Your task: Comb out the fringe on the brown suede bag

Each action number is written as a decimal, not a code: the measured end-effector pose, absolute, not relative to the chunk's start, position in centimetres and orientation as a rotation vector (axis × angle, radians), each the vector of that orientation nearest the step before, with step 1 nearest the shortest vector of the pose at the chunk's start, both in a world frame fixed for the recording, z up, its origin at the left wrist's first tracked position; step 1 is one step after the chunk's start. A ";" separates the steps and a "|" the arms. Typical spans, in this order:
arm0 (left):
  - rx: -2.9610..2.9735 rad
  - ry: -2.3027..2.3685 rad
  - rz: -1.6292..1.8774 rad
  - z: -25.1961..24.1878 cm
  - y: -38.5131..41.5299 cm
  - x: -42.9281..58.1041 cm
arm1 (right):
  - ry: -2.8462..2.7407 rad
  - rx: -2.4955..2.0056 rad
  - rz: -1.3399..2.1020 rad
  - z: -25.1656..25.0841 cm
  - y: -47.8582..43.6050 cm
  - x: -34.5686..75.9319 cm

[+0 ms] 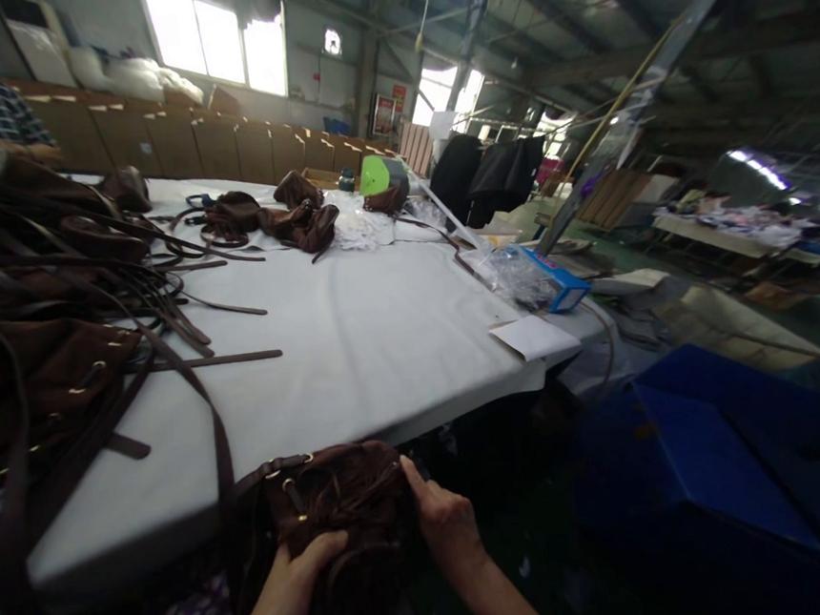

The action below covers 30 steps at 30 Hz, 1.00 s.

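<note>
A brown bag (378,478) is in hand at the near edge of the table (368,321), in front of the person's lap; whether it touches the table's edge cannot be told. The left hand (291,586) grasps it, thumb laid across the front, the other fingers hidden behind. The right hand (449,524) has its index finger stretched along the bag's upper right edge with the rest curled; whether these fingers pinch anything cannot be told. Work on this bag looks unfinished, since both hands are on it and it is not set down. Its metal rings and a strap are already fitted, but the dark front and inside do not show clearly. Plenty seems left: a large heap of brown bags (99,359) with loose straps covers the table's left side. A few smaller brown pieces (299,226) lie on the far side, well apart from the hands; whether they are finished or waiting, the view does not tell.
</note>
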<state>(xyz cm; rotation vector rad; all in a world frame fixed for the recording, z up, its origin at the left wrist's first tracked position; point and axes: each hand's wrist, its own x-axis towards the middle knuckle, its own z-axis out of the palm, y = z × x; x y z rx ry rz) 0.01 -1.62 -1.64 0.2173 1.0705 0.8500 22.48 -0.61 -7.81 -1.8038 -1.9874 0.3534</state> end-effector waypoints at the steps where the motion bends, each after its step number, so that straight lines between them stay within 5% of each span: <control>1: 0.197 1.054 0.844 -1.6 -1.4 -0.2 | -1.888 -1.772 0.541 -7.3 -0.3 22.6; 11: -0.154 0.912 0.746 -1.7 0.7 -2.1 | -1.532 -1.493 1.474 -0.2 -2.4 23.3; 18: -0.138 0.970 0.708 -1.1 0.8 -2.8 | -1.472 -2.001 0.510 -1.1 -1.0 29.6; 26: -0.151 0.957 0.741 -1.6 0.9 -2.4 | -1.337 -1.997 1.121 -4.0 -5.1 23.0; 30: -0.104 1.002 0.746 -1.4 0.6 -1.8 | -1.101 -1.941 1.103 -6.2 -5.8 16.9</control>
